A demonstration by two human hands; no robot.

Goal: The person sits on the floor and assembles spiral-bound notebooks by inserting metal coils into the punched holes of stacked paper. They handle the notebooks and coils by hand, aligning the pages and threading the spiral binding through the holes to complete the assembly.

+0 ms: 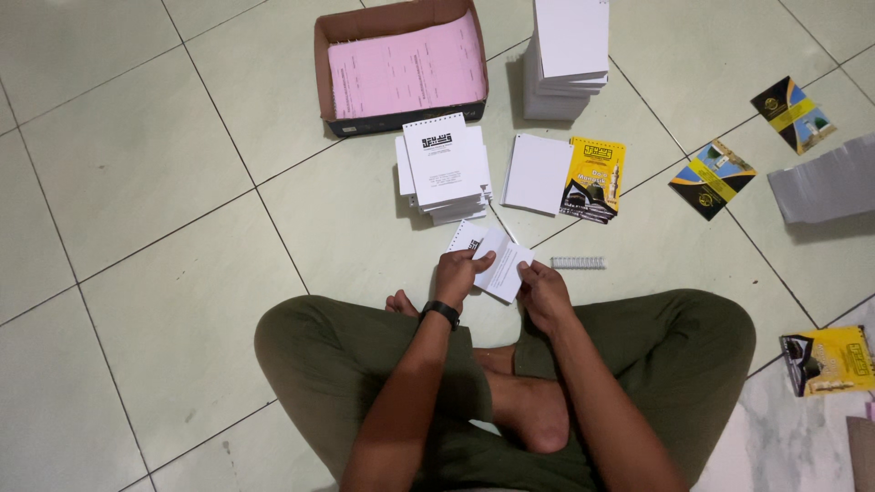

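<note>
Both hands, left hand [458,273] and right hand [542,290], grip a small white booklet [497,260] by opposite edges, keeping its pages squared; a spiral binding comb [577,262] lies just beyond the right hand.

both forearms are reaching forward over crossed legs. the left hand [458,273] is curling its fingers in a pinch, a dark band circling its wrist; the right hand [543,290] is gripping close beside it.

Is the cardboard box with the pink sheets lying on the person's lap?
No, the cardboard box with the pink sheets rests on the tiled floor, beyond the person's knees.
</note>
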